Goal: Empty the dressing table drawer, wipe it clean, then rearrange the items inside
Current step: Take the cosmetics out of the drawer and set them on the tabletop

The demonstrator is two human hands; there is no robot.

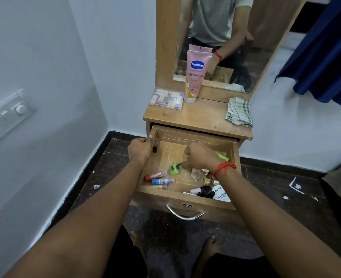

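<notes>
Wooden dressing-table drawer (155,194) stands pulled out under the desk (195,119), still holding most of its contents, so the emptying step looks barely begun. The left hand (140,149) grips the drawer's left wall, fingers curled over the edge. The right hand (200,157) reaches inside, its curled fingertips pinching the dark end of a small green-capped bottle (173,169).

To do this well, keep the left hand bracing the drawer so it does not slide. Lift the bottle straight up clear of the glass pieces, then set it on the bare middle of the desk, grouped by kind to ease the later rearranging. Leave the cloth free for wiping.

Counted in the drawer:
- three printed lip-balm sticks (162,181) lying side by side at the front left;
- one green-capped bottle;
- one bright green piece (222,156), partly hidden behind the right hand;
- one white nail-polish-remover bottle (220,194);
- a cluster of clear glass and dark little bottles (197,174), too overlapped to count.

On the desk:
- one pink lotion tube (194,77);
- one clear plastic box (166,99);
- one striped folded cloth (239,113).
</notes>
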